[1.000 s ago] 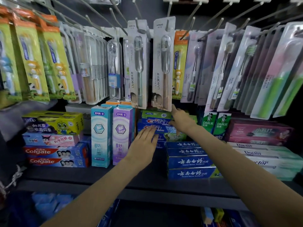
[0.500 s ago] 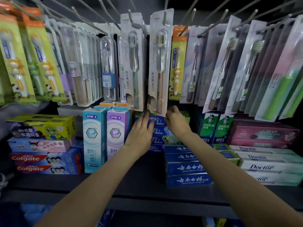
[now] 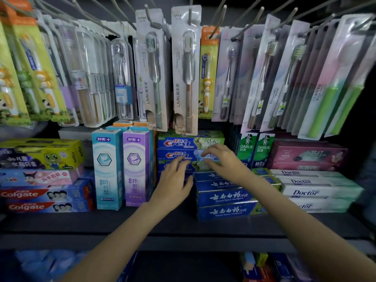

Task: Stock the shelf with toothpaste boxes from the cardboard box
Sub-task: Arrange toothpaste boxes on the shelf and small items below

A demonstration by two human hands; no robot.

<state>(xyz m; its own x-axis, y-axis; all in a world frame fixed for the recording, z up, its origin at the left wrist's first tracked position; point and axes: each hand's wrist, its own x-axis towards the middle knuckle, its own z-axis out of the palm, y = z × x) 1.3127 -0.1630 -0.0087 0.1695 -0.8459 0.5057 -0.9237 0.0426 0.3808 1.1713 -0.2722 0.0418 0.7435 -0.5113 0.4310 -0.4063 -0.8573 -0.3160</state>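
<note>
A stack of blue and green Crest toothpaste boxes (image 3: 183, 142) lies at the back of the dark shelf (image 3: 173, 226), under hanging toothbrush packs. My left hand (image 3: 173, 180) reaches in front of the stack's lower boxes, fingers spread and relaxed, fingertips at the box fronts. My right hand (image 3: 223, 161) hovers just right of it at the second Crest box, fingers loosely bent. Neither hand holds a box. The cardboard box is out of view.
Blue toothpaste boxes (image 3: 225, 197) are stacked under my right wrist. White Doctor boxes (image 3: 305, 193) and green Darlie boxes (image 3: 247, 147) stand to the right. Upright teal (image 3: 106, 169) and purple (image 3: 136, 167) boxes and Colgate boxes (image 3: 40, 195) stand left. Toothbrush packs (image 3: 184, 68) hang low overhead.
Both hands have come down from the top of the Crest stack to its front and drawn slightly back. The boxes in the stack now sit squarely.
</note>
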